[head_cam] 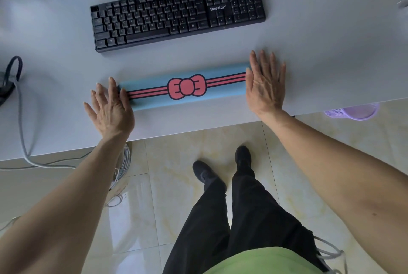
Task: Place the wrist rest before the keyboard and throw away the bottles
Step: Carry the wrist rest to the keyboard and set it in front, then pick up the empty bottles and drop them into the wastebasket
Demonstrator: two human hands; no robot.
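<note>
A light blue wrist rest (pixel 152 99) with a pink bow and pink stripes lies on the white desk (pixel 320 52), nearer to me than the black keyboard (pixel 176 13) and roughly parallel to it. A strip of bare desk separates the two. My left hand (pixel 110 108) lies flat with fingers spread at the rest's left end, thumb touching it. My right hand (pixel 265 83) lies flat over the rest's right end. Neither hand grips anything. No bottles are in view.
A lilac mesh bin (pixel 351 113) stands on the floor under the desk's right edge. Grey cables (pixel 22 123) run over the desk's left side and hang down. A black object (pixel 6 83) sits at the far left. My legs and shoes stand on the tiled floor.
</note>
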